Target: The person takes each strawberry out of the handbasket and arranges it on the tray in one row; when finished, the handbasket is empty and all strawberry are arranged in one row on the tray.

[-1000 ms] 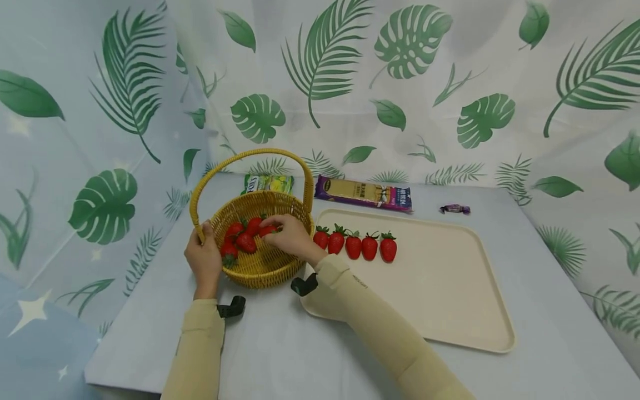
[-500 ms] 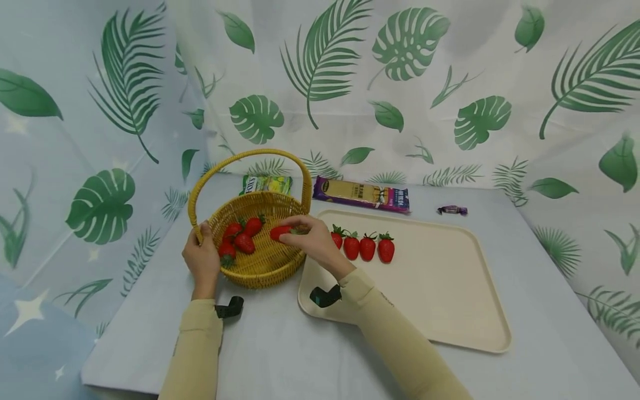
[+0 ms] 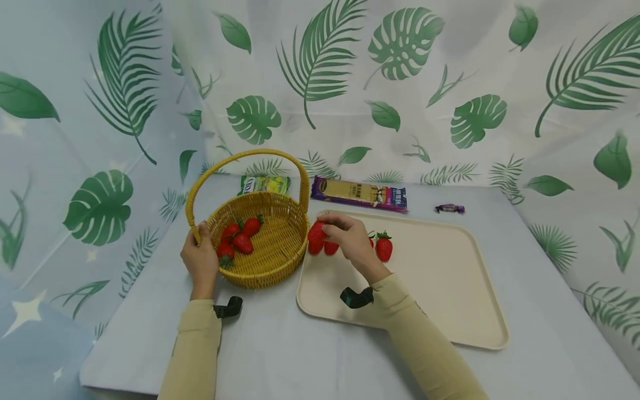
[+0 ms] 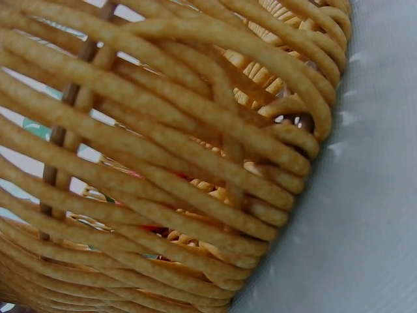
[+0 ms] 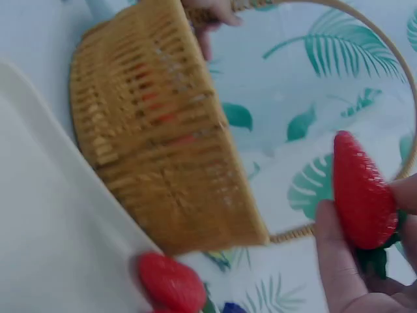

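A yellow wicker basket [image 3: 265, 278] stands on the left, with several strawberries [image 3: 243, 243] in it. My left hand [image 3: 201, 258] grips the basket's left side where the arched handle meets the rim. The left wrist view is filled by the woven wall [image 4: 163, 137]. My right hand [image 3: 357, 244] pinches a strawberry [image 5: 361, 195] near its leafy end, over the left part of a cream tray [image 3: 430, 294]. Strawberries [image 3: 384, 247] lie in a row on the tray, some of them hidden by the right hand.
Behind the tray lies a long purple-and-gold packet [image 3: 359, 193]. A green packet [image 3: 265, 184] sits behind the basket, and a purple wrapped candy [image 3: 450, 208] is at the back right. A leaf-print curtain [image 3: 320, 133] borders the white table [image 3: 270, 344].
My right hand has lifted a strawberry out of the basket and carried it right, over the tray's row. My left hand keeps its grip on the basket.
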The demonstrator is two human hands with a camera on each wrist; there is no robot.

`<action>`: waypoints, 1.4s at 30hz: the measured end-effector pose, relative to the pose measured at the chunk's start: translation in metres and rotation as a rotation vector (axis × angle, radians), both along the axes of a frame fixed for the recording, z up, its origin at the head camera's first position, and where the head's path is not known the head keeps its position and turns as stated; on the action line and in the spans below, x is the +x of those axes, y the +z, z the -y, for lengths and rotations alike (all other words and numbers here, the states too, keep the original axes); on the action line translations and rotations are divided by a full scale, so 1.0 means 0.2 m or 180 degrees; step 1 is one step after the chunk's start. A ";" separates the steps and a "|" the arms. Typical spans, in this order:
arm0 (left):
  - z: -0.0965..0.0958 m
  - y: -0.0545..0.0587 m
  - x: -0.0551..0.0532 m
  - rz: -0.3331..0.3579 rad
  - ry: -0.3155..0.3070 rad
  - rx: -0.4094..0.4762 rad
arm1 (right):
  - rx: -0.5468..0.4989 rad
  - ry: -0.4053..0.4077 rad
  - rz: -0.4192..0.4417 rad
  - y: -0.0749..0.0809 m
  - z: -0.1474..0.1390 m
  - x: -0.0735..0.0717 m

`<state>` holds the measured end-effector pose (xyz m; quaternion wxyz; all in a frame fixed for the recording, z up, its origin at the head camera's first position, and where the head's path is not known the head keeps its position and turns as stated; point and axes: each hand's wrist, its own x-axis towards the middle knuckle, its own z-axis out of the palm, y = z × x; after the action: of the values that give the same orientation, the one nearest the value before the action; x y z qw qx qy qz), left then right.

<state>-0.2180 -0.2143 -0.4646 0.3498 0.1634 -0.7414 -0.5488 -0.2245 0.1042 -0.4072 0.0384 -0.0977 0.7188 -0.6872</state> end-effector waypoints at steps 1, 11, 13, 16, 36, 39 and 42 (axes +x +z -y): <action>0.00 0.00 0.00 -0.0010 0.0010 0.0018 | 0.0002 -0.0013 0.0024 0.00 -0.02 0.00; 0.00 0.00 0.00 0.0028 -0.0031 0.0056 | 0.0170 -0.0295 0.0254 -0.03 -0.25 -0.01; 0.01 0.00 0.01 0.0029 0.0007 0.0065 | 0.0180 -0.0320 0.0239 -0.03 -0.28 -0.03; 0.02 0.00 0.01 0.0037 0.0014 0.0101 | 0.0210 -0.0391 0.0224 -0.03 -0.33 -0.05; 0.00 0.02 -0.02 0.0070 -0.0009 0.0110 | 0.0698 -0.0783 0.0506 -0.08 -0.78 -0.08; 0.00 0.01 0.00 0.0152 0.0016 0.0074 | 0.0821 -0.0708 0.0598 -0.11 -0.83 -0.07; 0.00 0.02 0.00 0.0131 -0.0008 0.0074 | 0.0902 -0.0644 0.0637 -0.12 -0.88 -0.07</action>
<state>-0.2183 -0.2142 -0.4615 0.3319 0.1778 -0.7422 -0.5544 -0.2394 0.2801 -0.4318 0.0538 0.0502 0.8071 -0.5858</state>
